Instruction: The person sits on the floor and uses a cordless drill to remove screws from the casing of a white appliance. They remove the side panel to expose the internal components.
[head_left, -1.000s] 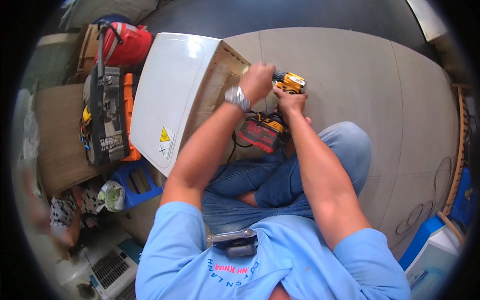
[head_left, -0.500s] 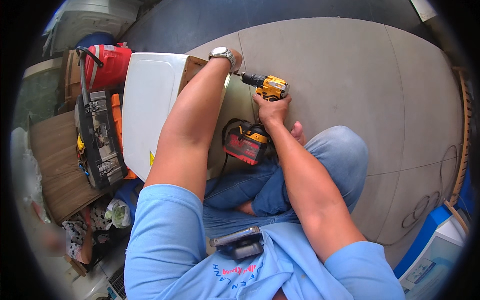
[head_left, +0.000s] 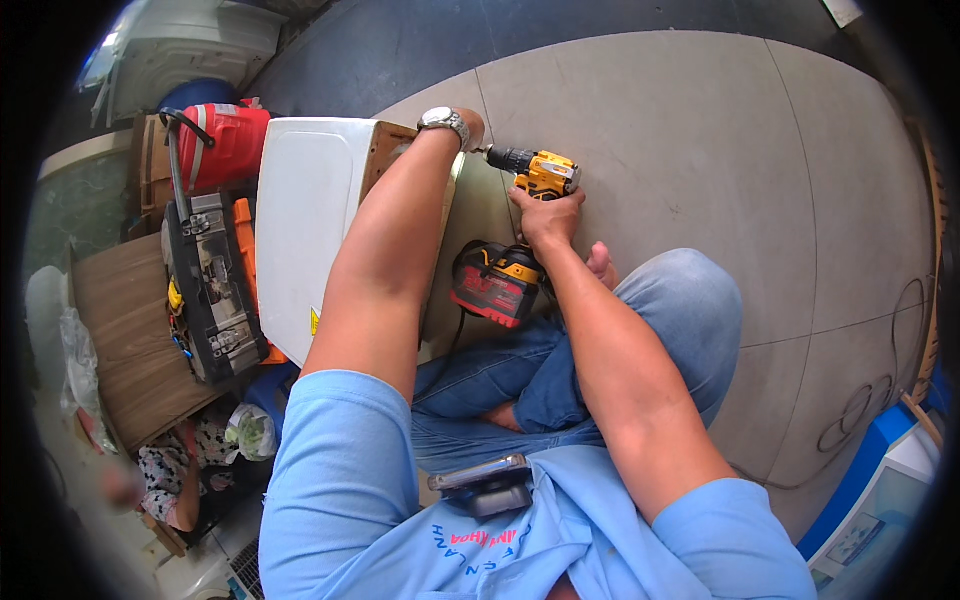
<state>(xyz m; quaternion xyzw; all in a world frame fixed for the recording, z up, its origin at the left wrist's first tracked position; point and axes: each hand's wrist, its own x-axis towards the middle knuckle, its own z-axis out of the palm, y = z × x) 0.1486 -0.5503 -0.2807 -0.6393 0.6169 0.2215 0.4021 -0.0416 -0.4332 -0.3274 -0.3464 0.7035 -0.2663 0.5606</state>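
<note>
My right hand (head_left: 550, 218) is wrapped round the grip of a yellow and black cordless drill (head_left: 545, 172), whose chuck points left. A large red and black battery (head_left: 487, 292) sits at the lower end of the drill. My left arm reaches across a white appliance cabinet (head_left: 310, 190), lying beside my legs with its open side toward the drill. Past a metal wristwatch, my left hand (head_left: 472, 126) is at the cabinet's far corner, close to the drill's tip. Its fingers are hidden, so what it touches does not show. Light glows at the cabinet's edge below the wrist.
Left of the cabinet stand a black toolbox (head_left: 212, 285) and a red cooler (head_left: 225, 143) with a black handle. Another person (head_left: 180, 470) is at the lower left, near a wooden board (head_left: 140, 340). A cable (head_left: 850, 415) lies coiled on the tiled floor at right.
The view has shifted slightly, so the cabinet and toolbox appear a little further right and lower. Both hands and the drill hold nearly the same position.
</note>
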